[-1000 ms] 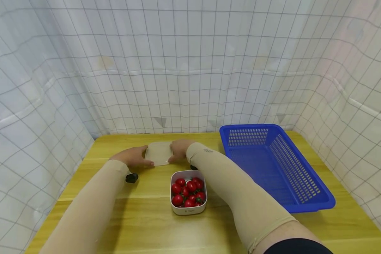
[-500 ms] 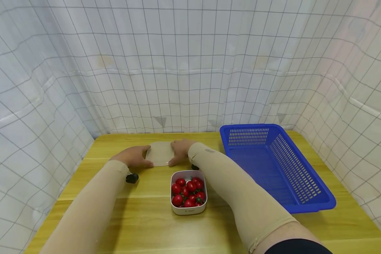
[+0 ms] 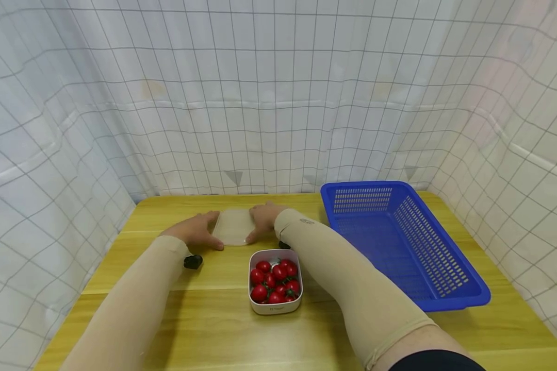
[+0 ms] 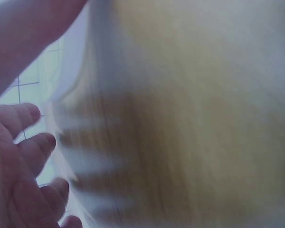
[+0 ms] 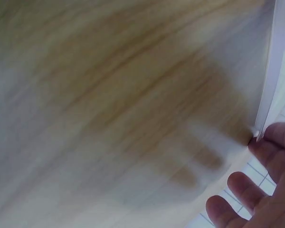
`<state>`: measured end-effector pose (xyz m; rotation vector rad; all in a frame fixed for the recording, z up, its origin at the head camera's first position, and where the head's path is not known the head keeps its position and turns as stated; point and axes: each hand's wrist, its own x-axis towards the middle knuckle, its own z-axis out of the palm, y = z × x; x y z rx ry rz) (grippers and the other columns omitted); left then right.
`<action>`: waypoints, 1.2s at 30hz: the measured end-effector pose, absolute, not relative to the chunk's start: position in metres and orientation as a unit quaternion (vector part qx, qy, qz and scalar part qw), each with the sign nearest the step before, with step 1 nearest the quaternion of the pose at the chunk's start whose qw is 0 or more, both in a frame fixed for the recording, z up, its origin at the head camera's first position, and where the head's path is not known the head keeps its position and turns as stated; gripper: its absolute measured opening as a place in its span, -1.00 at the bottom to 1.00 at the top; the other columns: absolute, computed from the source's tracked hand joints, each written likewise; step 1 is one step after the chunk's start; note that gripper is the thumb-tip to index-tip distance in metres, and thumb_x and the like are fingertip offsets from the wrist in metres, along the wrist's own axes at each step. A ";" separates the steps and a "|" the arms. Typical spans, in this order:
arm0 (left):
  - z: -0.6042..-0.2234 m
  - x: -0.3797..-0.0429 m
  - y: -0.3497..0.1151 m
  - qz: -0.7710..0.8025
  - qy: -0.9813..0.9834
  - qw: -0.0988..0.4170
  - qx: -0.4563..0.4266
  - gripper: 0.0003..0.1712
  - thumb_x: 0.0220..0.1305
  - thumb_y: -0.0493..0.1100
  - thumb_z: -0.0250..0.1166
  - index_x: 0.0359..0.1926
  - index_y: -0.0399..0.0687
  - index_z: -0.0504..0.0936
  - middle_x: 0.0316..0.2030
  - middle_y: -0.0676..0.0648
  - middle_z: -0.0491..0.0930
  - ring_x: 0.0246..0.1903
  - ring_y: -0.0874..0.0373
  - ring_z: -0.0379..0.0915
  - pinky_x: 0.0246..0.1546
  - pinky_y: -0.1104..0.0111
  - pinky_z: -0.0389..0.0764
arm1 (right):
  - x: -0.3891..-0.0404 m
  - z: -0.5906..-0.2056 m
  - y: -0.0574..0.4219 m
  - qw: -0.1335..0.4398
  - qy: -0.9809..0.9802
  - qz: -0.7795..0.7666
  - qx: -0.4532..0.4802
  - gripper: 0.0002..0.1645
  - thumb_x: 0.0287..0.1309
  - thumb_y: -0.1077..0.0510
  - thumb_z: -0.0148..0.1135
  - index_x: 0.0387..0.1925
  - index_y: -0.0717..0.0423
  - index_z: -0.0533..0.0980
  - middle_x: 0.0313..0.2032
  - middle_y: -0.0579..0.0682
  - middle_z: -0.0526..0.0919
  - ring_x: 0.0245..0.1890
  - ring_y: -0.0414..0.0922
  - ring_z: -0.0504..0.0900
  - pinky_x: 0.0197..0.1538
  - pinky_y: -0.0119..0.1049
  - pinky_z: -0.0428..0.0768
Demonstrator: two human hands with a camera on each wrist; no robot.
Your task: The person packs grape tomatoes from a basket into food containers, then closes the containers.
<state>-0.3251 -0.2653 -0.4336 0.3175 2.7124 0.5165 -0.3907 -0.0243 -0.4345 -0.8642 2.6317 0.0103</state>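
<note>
A translucent, pale square lid (image 3: 234, 227) lies flat, on or just over the table, with a hand at each side. My left hand (image 3: 194, 229) is at its left edge, thumb near the front corner. In the left wrist view the fingers (image 4: 47, 141) are spread, with a small gap between fingertips and lid. My right hand (image 3: 265, 221) holds the opposite edge; a fingertip meets the lid's corner in the right wrist view. In front of them stands a white square box (image 3: 276, 308) filled with red cherry tomatoes (image 3: 276, 282).
A large blue plastic basket (image 3: 399, 242) with slotted sides stands on the right of the wooden table (image 3: 223, 330). My right forearm passes between it and the tomato box. A white gridded curtain (image 3: 278, 103) surrounds the back and sides.
The lid has come down slightly and shows more see-through against the wood. Both hands stay at its sides, with small finger shifts. The tomato box and basket have not moved.
</note>
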 end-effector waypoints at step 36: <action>-0.440 -0.328 -0.261 0.197 0.956 0.187 0.109 0.46 0.05 0.36 0.56 0.70 -0.08 -0.10 0.63 -0.50 -0.17 0.54 -0.71 -0.32 0.42 -0.56 -0.05 | -0.383 -0.433 -0.027 0.159 0.930 -0.019 -0.330 0.27 -0.14 -0.40 0.64 0.49 0.09 0.32 0.33 0.07 0.47 0.30 0.00 0.45 0.38 -0.11 0.52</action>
